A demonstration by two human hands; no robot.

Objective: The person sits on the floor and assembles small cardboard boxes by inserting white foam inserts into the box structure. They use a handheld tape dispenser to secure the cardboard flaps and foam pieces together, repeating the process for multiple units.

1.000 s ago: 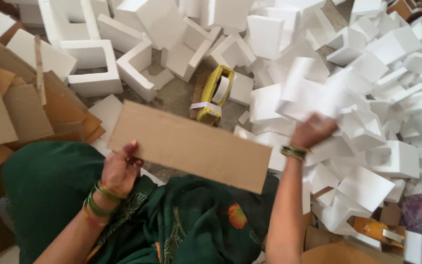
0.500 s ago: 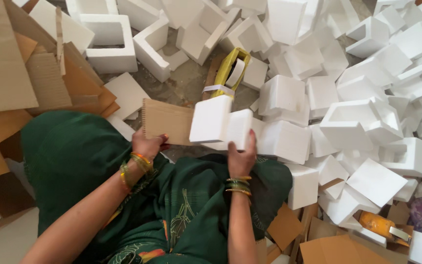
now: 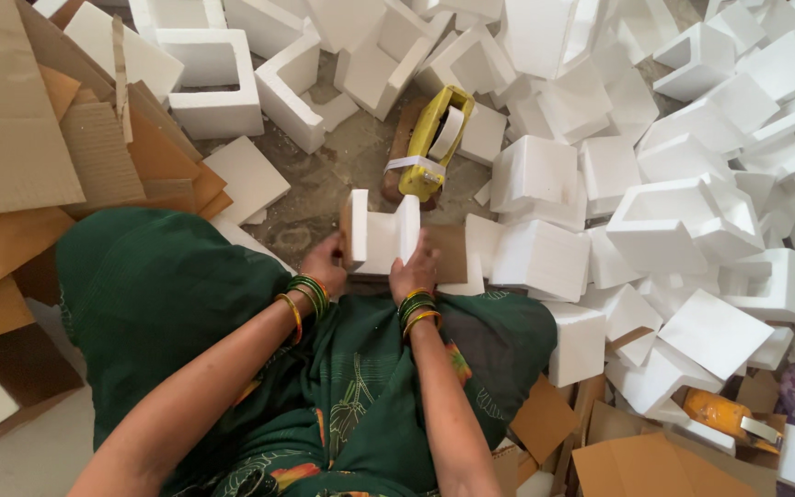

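Head view: your left hand [image 3: 326,264] and right hand [image 3: 413,270] both grip a U-shaped white foam block [image 3: 381,237], closed on its lower edge, just above your green-clad lap. A brown cardboard sheet [image 3: 446,253] lies under it. A yellow tape dispenser [image 3: 432,143] lies near, beyond the block; loose foam pieces [image 3: 664,221] crowd your right.

white U-shaped foam block [image 3: 381,237], upright, on cardboard [image 3: 448,253]

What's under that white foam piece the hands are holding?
A brown cardboard sheet lies under the white foam piece, showing at its edges. The left hand and right hand grip the foam. The cardboard's middle is covered.
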